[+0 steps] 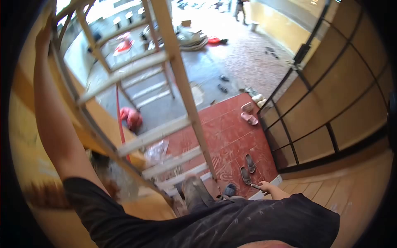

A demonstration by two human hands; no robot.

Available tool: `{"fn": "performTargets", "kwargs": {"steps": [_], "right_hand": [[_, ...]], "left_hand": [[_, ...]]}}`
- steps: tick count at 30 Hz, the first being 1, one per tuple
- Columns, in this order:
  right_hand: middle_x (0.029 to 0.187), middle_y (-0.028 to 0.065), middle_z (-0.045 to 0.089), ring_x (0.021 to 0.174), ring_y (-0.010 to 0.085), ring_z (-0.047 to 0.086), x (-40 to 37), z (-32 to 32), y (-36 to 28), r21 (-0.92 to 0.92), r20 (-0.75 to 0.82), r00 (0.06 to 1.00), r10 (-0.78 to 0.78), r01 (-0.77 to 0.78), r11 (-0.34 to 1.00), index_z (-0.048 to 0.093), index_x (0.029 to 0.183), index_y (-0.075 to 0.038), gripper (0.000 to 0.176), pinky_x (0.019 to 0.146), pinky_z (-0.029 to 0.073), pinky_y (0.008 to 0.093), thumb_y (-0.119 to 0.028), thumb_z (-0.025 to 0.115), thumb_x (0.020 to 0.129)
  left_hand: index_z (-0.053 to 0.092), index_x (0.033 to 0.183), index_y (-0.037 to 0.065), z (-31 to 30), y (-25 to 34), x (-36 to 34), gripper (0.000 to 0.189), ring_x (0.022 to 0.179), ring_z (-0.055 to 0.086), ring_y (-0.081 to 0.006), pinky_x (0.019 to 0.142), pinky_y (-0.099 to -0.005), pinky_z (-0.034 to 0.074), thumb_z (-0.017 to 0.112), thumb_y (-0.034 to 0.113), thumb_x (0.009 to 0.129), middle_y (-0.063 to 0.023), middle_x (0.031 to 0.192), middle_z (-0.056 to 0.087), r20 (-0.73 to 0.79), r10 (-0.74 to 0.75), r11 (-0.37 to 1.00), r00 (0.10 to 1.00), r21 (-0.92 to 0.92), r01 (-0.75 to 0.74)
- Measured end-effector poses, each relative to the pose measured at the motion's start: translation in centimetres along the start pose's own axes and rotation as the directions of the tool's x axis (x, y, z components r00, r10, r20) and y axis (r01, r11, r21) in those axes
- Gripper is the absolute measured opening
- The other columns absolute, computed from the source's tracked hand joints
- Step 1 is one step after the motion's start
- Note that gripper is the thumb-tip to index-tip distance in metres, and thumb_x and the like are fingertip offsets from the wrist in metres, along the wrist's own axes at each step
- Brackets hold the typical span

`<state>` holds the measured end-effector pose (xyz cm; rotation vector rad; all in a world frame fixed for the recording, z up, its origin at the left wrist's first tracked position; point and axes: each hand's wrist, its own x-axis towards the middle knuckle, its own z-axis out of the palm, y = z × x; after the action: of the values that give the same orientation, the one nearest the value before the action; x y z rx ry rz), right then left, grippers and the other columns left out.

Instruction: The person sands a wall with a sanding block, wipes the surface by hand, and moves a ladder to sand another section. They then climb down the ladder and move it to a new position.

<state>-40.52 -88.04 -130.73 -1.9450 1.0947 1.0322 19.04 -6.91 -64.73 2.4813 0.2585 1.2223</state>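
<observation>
My left hand reaches high at the upper left, right beside the upper side rail of the wooden ladder; its fingers are mostly hidden at the dark edge of the view. Low at the right, my right hand is closed around a short, slim grey object, whose kind I cannot tell. The ladder stands before me, its pale rungs running down toward my legs. One trouser leg shows close by the lower rungs, near a blue shoe.
Red tiles lie below, with grey shoes and pink slippers on them. A dark-framed gate borders the right. Left of the ladder are a pink bundle and clear plastic. A person stands far off.
</observation>
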Motion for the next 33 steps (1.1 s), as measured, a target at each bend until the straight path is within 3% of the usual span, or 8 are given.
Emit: {"fn": "performTargets", "kwargs": {"steps": [5,10,14,21,26,29,31,33], "right_hand": [[0.106,0.0180,0.063,0.073,0.0282,0.062,10.2,0.2,7.8,-0.044,-0.083,0.993,-0.080,0.076,0.996,0.057,0.126,-0.002,0.058,0.059,0.055,0.0478,-0.040,0.071,0.085],[0.113,0.0155,0.061,0.076,0.0274,0.060,6.6,-0.7,10.9,-0.091,0.116,0.988,-0.103,0.113,0.989,0.042,0.142,-0.004,0.093,0.063,0.056,0.0447,-0.064,0.069,0.077],[0.111,0.0172,0.064,0.078,0.0265,0.065,6.1,-1.9,13.9,0.075,0.046,0.999,-0.023,0.020,0.997,0.050,0.134,0.001,0.081,0.061,0.053,0.0399,-0.055,0.073,0.079],[0.089,0.0142,0.067,0.073,0.0245,0.060,7.9,-2.7,17.4,0.060,0.034,0.995,0.091,-0.093,0.994,0.068,0.101,0.003,0.058,0.058,0.046,0.0451,-0.053,0.056,0.093],[0.118,0.0176,0.060,0.075,0.0304,0.064,9.8,-2.3,15.7,-0.082,0.210,0.976,-0.054,0.073,0.994,0.047,0.136,-0.001,0.083,0.061,0.058,0.0408,-0.062,0.063,0.083],[0.117,0.0172,0.059,0.079,0.0291,0.064,10.8,-1.1,15.1,0.020,0.135,0.978,-0.161,0.160,0.987,0.047,0.137,-0.003,0.083,0.064,0.059,0.0430,-0.060,0.067,0.081],[0.115,0.0165,0.059,0.083,0.0295,0.063,12.8,-1.0,15.0,0.079,0.210,0.971,-0.119,0.105,0.991,0.049,0.135,-0.004,0.080,0.066,0.059,0.0453,-0.058,0.070,0.080],[0.115,0.0153,0.058,0.086,0.0309,0.062,13.5,-1.1,14.7,0.120,0.295,0.947,-0.125,0.093,0.988,0.049,0.133,-0.005,0.076,0.067,0.059,0.0475,-0.054,0.071,0.081]], "left_hand": [[0.054,0.131,0.001,0.6,10.0,-27.6,0.077,0.124,0.051,-0.0342,0.103,-0.0418,0.041,0.050,0.066,0.088,-0.0231,0.132,0.053,-0.579,0.013,0.954,0.815,-0.238,-0.184],[0.050,0.127,-0.007,6.3,13.3,-59.6,0.048,0.119,0.053,-0.0348,0.102,-0.0395,0.039,0.058,0.028,0.095,-0.0239,0.126,0.054,-0.095,-0.409,0.746,0.907,-0.608,0.273],[0.050,0.124,-0.007,13.2,7.0,-80.1,0.048,0.105,0.060,-0.0322,0.091,-0.0372,0.047,0.062,0.026,0.090,-0.0224,0.119,0.059,0.460,-0.706,0.476,0.538,-0.254,0.842],[0.054,0.121,0.007,9.5,7.9,-84.2,0.035,0.068,0.062,-0.0150,0.053,-0.0283,0.048,0.059,0.023,0.091,-0.0064,0.093,0.060,0.765,-0.576,0.213,0.289,-0.201,0.956],[0.057,0.099,0.010,9.7,5.8,-87.0,0.021,0.058,0.060,-0.0171,0.054,-0.0321,0.047,0.058,0.029,0.090,-0.0028,0.080,0.060,0.797,-0.595,-0.078,0.106,-0.189,0.979],[0.060,0.090,0.007,9.3,4.4,-92.0,0.026,0.059,0.062,-0.0200,0.056,-0.0359,0.050,0.061,0.032,0.087,-0.0059,0.074,0.061,0.701,-0.712,-0.006,-0.039,0.050,0.999],[0.062,0.083,0.003,9.9,-0.3,-99.4,0.030,0.060,0.064,-0.0248,0.056,-0.0427,0.052,0.062,0.033,0.086,-0.0094,0.070,0.062,0.659,-0.742,0.361,0.125,0.235,0.903],[0.064,0.091,-0.004,9.2,-6.0,-107.0,0.034,0.064,0.066,-0.0299,0.055,-0.0469,0.053,0.061,0.030,0.086,-0.0111,0.075,0.064,0.667,-0.738,0.516,-0.105,0.658,0.548]]}}
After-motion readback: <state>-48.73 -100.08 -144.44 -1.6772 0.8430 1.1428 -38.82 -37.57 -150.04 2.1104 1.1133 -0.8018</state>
